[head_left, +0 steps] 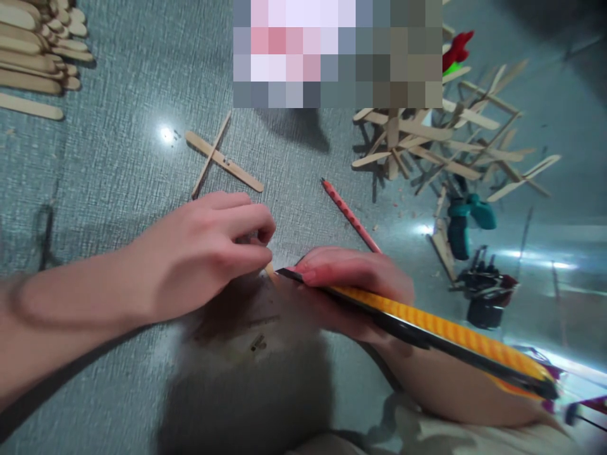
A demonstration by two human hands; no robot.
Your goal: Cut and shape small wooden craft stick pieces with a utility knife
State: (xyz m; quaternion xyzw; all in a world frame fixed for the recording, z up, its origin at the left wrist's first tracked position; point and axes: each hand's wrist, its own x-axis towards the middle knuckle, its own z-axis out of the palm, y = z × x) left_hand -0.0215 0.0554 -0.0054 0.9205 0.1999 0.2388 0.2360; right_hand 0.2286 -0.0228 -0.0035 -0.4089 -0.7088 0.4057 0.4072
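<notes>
My left hand is closed, its thumb and fingers pinching a wooden craft stick. Only a short end of that stick shows; the rest is hidden by the hand. In my right hand is a yellow and black utility knife, its handle slanting down to the right. The dark blade points left and lies right by the stick's end; I cannot tell whether it touches. Beyond my left hand lies a notched craft stick, with a thinner stick crossing it.
A red pencil lies above my right hand. Craft sticks are piled at the upper left. Joined sticks form a structure at the upper right, near teal-handled pliers and a dark tool. A pixelated block covers the top middle.
</notes>
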